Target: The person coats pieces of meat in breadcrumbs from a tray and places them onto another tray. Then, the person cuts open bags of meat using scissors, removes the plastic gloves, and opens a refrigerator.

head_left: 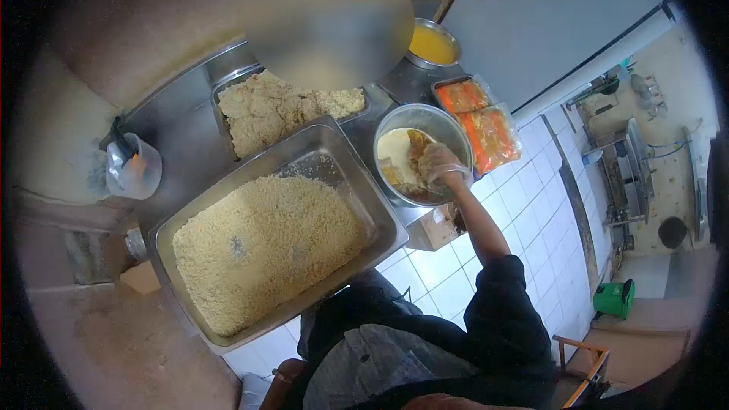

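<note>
Right hand: I have the right hand (439, 163) inside a steel pot (433, 118), entering from the near right. Its fingers are bent and point down at the brown pieces (418, 144), which lie partly sunk in a creamy liquid (392, 153). The fingertips are hidden among the pieces; I cannot tell how far open the hand is or whether it has hold of one. A clear film shows around the wrist. The forearm is bare up to a dark sleeve (503, 300).

Left hand: I cannot see it, so I cannot tell its state.

Position of work: the pot stands just right of a large steel tray (372, 216), which reaches toward the near left. Pale crumbs (266, 231) fill most of this tray, heaped toward its left end; its far right corner holds only scattered grains.

Surroundings: beyond the large tray, I note a second tray with coated pieces (266, 114); a blurred oval hides part of that area. Beyond the pot, a steel bowl (433, 66) contains yellow liquid (433, 44). Clear bags (490, 137) of orange-red contents lie just right of the pot. A cardboard box (434, 231) sits lower, on the near side of the pot. At far left stands a translucent container (140, 171).
</note>
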